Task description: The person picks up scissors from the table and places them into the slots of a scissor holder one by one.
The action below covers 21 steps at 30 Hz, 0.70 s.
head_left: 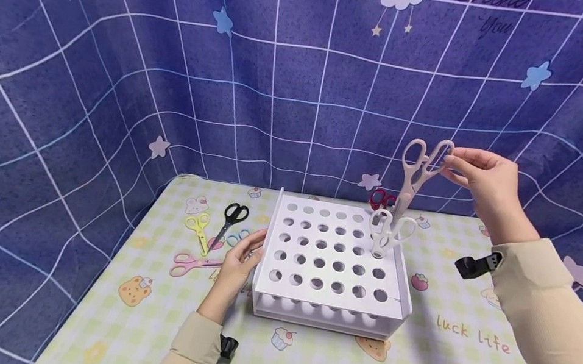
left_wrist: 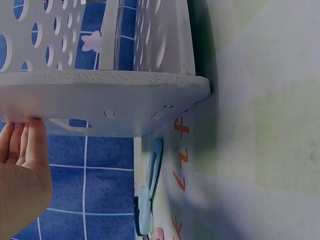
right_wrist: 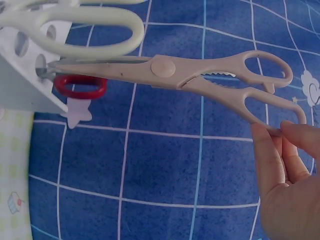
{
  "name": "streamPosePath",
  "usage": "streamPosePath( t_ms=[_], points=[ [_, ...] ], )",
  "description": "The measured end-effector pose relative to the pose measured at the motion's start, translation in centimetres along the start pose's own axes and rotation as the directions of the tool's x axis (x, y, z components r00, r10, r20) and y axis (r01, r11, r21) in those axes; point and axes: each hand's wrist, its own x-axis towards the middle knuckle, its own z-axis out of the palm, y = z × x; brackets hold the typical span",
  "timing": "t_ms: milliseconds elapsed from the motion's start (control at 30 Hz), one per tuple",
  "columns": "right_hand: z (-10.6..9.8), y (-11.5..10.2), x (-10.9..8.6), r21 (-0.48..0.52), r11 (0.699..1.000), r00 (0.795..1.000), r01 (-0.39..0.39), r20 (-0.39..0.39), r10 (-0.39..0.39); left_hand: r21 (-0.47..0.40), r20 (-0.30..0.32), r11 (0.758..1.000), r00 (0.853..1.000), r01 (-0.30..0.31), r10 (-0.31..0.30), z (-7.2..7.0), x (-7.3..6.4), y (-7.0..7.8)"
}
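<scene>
Between thumb and fingers, my right hand (head_left: 491, 177) pinches one handle loop of the beige kitchen scissors (right_wrist: 163, 67). They point downward, slightly spread at the handles, with their blade tips at a hole near the right edge of the white rack (head_left: 304, 294); how deep they reach is hidden. White-handled scissors (head_left: 385, 238) stand in a nearby hole, and red-handled scissors (head_left: 377, 199) are behind them, partly covered. Against the rack's left side panel (left_wrist: 100, 100) rests my left hand (head_left: 238, 267), its fingers (left_wrist: 35, 137) touching the panel near a slot.
Left of the rack lie yellow scissors (head_left: 198, 231), black scissors (head_left: 232, 220), pink scissors (head_left: 189, 265) and light blue scissors (head_left: 237, 237). A patterned cloth (head_left: 102, 317) covers the table. Behind it hangs a blue gridded curtain (head_left: 300, 115).
</scene>
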Motion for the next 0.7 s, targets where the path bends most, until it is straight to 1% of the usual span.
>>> streamPosePath(
  t_ms=[567, 700],
  points=[
    [3.9, 1.1, 0.7, -0.044, 0.999, 1.0, 0.016, -0.002, -0.016, -0.013, 0.004, 1.0, 1.0, 0.002, -0.002, -0.1, 0.1, 0.0],
    [4.9, 1.4, 0.8, -0.046, 0.999, 1.0, 0.023, -0.003, -0.023, -0.005, 0.009, 1.0, 1.0, 0.009, -0.009, -0.4, 0.0, -0.1]
  ],
)
